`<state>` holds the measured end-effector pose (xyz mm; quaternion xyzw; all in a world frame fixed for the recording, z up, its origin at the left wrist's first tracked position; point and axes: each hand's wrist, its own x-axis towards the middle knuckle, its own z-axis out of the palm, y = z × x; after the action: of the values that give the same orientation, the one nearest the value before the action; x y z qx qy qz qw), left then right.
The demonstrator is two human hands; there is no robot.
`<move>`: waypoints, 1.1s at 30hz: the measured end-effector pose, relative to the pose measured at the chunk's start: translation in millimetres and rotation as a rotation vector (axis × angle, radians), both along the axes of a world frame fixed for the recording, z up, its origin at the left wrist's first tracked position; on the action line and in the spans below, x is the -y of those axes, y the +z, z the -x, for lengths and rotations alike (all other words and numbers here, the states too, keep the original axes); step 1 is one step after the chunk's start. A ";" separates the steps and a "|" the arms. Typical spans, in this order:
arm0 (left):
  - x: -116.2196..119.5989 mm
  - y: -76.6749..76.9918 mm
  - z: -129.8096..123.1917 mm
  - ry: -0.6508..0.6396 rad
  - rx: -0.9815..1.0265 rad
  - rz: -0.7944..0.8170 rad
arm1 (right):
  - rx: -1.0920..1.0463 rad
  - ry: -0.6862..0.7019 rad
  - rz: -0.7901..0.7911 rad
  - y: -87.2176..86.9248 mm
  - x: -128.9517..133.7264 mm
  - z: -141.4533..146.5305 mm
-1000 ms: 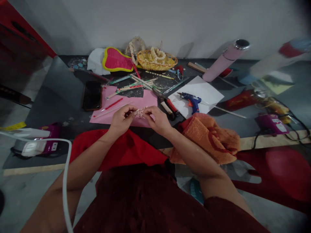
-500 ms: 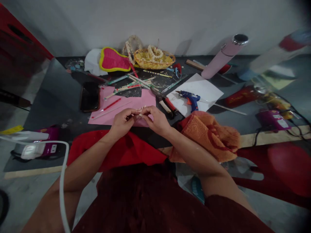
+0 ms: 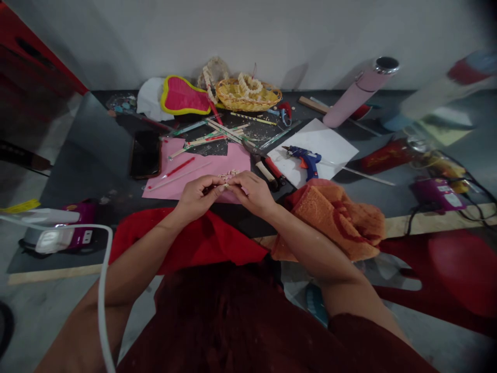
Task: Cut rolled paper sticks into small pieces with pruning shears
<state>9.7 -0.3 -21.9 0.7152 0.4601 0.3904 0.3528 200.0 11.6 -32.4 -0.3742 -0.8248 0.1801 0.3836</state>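
Note:
My left hand (image 3: 199,198) and my right hand (image 3: 253,194) meet above the front edge of a pink sheet (image 3: 178,176). Thumbs and forefingers of both are pinched together on a small pale chain of short knobbly bits (image 3: 232,173). Part of it shows behind the fingertips; the rest is hidden by them. Left of the hands, a red stick (image 3: 178,167) and a thin pale stick (image 3: 182,176) lie on the sheet. Pliers with red and white handles (image 3: 275,171) lie to the right of my right hand.
A blue glue gun (image 3: 306,158) rests on white paper (image 3: 330,140). Behind are printed paper sticks (image 3: 225,129), a yellow wicker basket (image 3: 233,99) and a leaning pink flask (image 3: 361,93). A phone (image 3: 145,154) lies left; an orange towel (image 3: 334,217) hangs over the front edge.
The fingertips have shifted slightly on the pale chain, and more of it shows above my right fingers. The whole view has moved a little; nothing else has visibly moved.

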 end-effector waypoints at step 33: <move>-0.1 2.3 2.9 -0.049 -0.253 -0.143 | 0.024 0.015 0.023 1.1 0.5 -2.1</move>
<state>6.8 -0.2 -19.5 0.7930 0.4541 0.3204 0.2495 202.1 11.1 -31.3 -0.3744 -0.8301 0.1878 0.3680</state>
